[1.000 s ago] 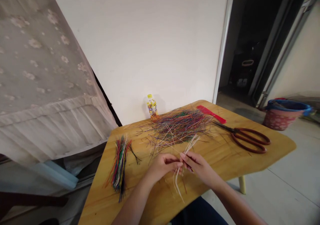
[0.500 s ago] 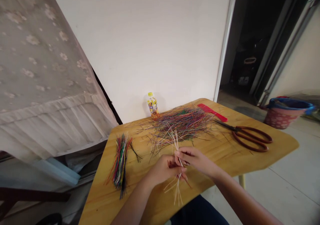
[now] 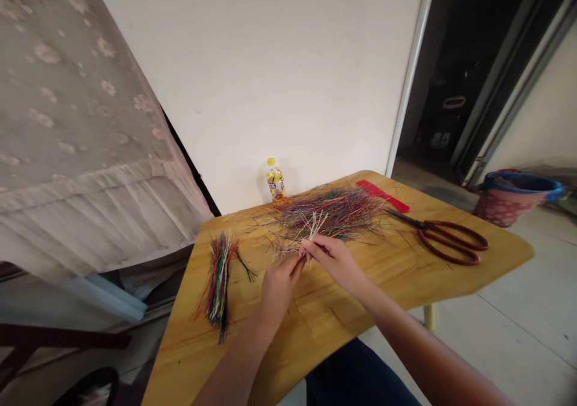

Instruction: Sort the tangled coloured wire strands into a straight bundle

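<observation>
Pale thin strands (image 3: 312, 225), a small fanned bunch of them, sit pinched up over the middle of the wooden table (image 3: 491, 255), right at the front of the big pile. Going left to right, a tight multicoloured bundle (image 3: 219, 287) lies near the table's left edge, with a few dark ends poking out toward the hands. The left hand (image 3: 278, 289) comes next, its fingers stretched up to the bottom of the bunch, though I can't tell if they're really gripping it. The right hand (image 3: 336, 263) has its fingertips closed on the bunch from the right. Tip: I'd keep that pinch low and snug so the ends don't splay into the pile. Further back sit a yellow-labelled plastic bottle (image 3: 276, 183) near the far edge and the messy strand pile (image 3: 331, 210), then a red comb (image 3: 383, 195) and red-handled scissors (image 3: 451, 243) off to the right, well apart from the right wrist. Stray pile ends are the tight spot, reaching almost to the fingers.
</observation>
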`<action>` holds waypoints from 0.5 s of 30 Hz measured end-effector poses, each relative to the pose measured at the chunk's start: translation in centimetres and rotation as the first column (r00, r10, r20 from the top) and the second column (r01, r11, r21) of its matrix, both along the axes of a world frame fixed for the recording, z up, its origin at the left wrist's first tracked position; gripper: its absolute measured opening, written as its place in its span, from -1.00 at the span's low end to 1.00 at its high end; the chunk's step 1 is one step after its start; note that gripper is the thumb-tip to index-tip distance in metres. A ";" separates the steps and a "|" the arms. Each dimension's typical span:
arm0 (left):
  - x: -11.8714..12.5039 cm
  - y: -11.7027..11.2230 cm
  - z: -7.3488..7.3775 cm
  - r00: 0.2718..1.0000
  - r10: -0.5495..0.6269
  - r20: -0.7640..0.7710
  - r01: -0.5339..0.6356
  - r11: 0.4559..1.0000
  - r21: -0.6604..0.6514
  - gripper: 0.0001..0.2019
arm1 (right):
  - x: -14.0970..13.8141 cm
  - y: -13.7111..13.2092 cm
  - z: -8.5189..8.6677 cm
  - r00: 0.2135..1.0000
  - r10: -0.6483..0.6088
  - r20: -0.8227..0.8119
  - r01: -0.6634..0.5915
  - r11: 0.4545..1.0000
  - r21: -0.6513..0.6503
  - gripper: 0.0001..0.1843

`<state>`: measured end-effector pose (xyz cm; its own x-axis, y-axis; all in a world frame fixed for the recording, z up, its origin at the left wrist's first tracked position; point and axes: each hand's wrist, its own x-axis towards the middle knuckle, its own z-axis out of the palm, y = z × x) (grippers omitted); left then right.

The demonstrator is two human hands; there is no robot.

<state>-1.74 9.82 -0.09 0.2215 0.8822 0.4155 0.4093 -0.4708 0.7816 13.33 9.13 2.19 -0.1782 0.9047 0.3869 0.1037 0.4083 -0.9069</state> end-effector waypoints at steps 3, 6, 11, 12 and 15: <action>-0.4 0.0 -0.1 1.000 0.012 -0.006 -0.012 1.000 0.015 -0.84 | -0.2 -0.1 0.0 1.000 -0.029 -0.006 0.029 0.999 0.030 -0.60; -0.6 0.2 0.1 0.999 0.036 0.026 -0.037 0.999 0.029 -0.82 | -0.4 -0.2 -0.1 0.997 -0.054 -0.048 0.055 0.998 0.016 -0.61; -0.7 0.5 0.7 0.992 -0.041 0.120 0.037 0.999 0.036 -0.91 | -1.2 0.2 0.2 0.989 -0.023 -0.143 0.020 1.000 -0.020 -0.61; -0.7 0.6 0.8 0.986 -0.061 0.157 0.058 0.998 0.021 -0.92 | -1.3 0.4 0.2 0.988 -0.009 -0.154 0.006 1.000 -0.022 -0.61; -0.9 1.1 1.0 0.963 -0.069 0.261 0.084 0.995 -0.048 -0.96 | -1.2 1.0 0.1 0.986 -0.001 -0.166 -0.004 0.999 -0.033 -0.63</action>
<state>-2.65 10.90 0.89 0.1810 0.8913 0.4158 0.1539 -0.4433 0.8831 12.09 10.13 2.26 -0.1155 0.9174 0.3808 -0.0502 0.3775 -0.9246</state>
